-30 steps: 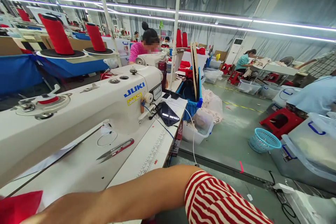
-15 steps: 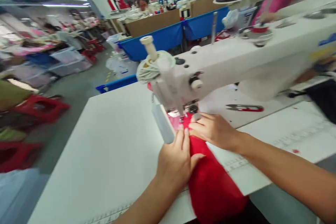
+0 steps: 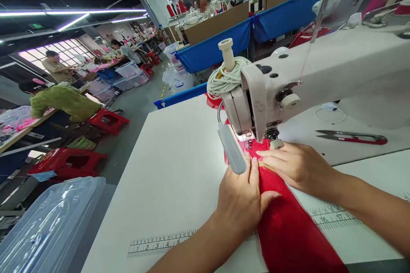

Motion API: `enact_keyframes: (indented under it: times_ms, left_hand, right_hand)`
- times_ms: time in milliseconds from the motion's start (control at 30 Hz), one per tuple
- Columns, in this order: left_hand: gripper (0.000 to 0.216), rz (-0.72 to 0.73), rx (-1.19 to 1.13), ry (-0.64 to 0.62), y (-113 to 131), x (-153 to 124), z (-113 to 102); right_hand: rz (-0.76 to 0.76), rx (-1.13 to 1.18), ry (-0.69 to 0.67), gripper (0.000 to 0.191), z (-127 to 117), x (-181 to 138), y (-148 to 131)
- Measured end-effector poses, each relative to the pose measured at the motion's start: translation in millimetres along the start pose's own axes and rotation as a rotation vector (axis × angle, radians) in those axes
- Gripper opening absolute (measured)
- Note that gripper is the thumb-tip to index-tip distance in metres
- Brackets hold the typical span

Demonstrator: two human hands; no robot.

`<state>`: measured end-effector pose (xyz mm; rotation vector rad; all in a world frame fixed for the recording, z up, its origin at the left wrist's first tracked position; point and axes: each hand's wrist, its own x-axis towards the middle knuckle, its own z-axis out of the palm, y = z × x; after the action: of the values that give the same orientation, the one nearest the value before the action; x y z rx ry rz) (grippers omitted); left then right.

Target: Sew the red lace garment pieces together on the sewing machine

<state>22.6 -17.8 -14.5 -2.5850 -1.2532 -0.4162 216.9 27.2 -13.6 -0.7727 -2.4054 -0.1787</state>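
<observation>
Around the white metal sewing machine (image 3: 342, 64) extends a smooth white tabletop (image 3: 173, 166), printed with a black ruler scale (image 3: 160, 244) on the side of the machine nearest me. Beyond the machine hang blue cloth panels (image 3: 218, 47). To its left, a grey floor (image 3: 144, 89) carries red plastic stools (image 3: 51, 164), a person in an olive-green top (image 3: 64, 100) and a translucent bluish plastic bin (image 3: 57, 213).

Red fabric piece (image 3: 288, 222): located at the machine's metal presser foot (image 3: 249, 146) and on the tabletop in front of the machine. Its long axis runs from the presser foot toward me, slanting to the right. The narrow end points into the machine; the wider near end passes out of view.

Left hand (image 3: 238, 192): laid palm down along the fabric's left edge, fingers directed at the presser foot, thumb spread across the fabric. Right hand (image 3: 297, 164): bent, fingertips on the fabric just right of the presser foot; I cannot tell whether they pinch it. My two hands are close together, with fabric between them.

Metal thread snips with a red handle (image 3: 352, 137) lie right of the presser foot, beneath the machine's arm, blades pointing left.
</observation>
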Motion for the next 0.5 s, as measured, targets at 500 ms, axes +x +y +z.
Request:
enact_keyframes:
  times_ms: [500]
  left_hand:
    - [0.074,0.008,0.040,0.023,0.5,1.6,-3.3]
  right_hand:
    - [0.007,-0.002,0.009,0.024,0.1,0.1,-0.3]
